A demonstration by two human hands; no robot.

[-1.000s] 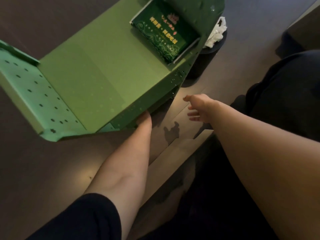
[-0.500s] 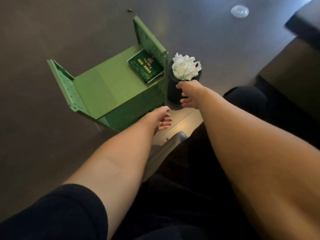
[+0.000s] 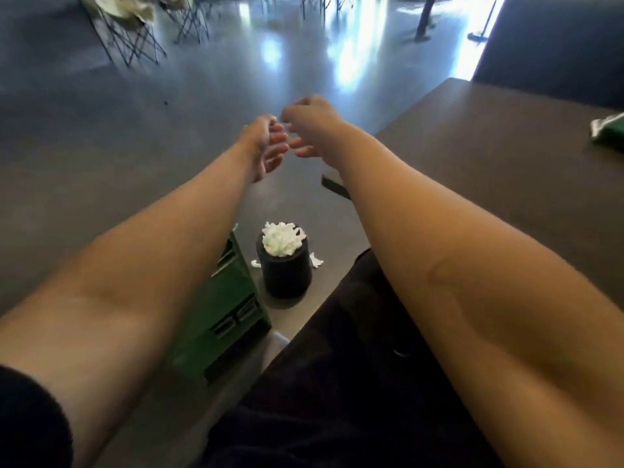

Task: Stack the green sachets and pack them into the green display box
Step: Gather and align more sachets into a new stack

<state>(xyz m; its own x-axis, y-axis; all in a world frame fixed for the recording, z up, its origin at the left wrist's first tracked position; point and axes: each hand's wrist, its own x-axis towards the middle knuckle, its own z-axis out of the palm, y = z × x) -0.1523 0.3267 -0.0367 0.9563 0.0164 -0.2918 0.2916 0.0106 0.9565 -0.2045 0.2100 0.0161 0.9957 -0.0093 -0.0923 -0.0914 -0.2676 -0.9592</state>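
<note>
The green display box (image 3: 223, 312) stands on the floor low in the head view, largely hidden under my left forearm, so I cannot see inside it. A green sachet (image 3: 609, 130) with a white edge lies at the far right on the brown table (image 3: 489, 163). My left hand (image 3: 266, 143) and my right hand (image 3: 307, 126) are stretched out in front of me, raised well above the box. Their fingertips almost meet. The fingers of both hands are loosely curled and hold nothing.
A black round bin (image 3: 283, 275) stuffed with white tissue (image 3: 282, 239) stands on the floor just right of the box, with scraps beside it. My dark-clothed lap fills the bottom middle. Wire-framed furniture (image 3: 131, 38) stands far back left on the shiny grey floor.
The view has tilted up from the floor to the room. Both hands have lifted away from the box and bin and come together out in front, and the box's inside has gone out of sight.
</note>
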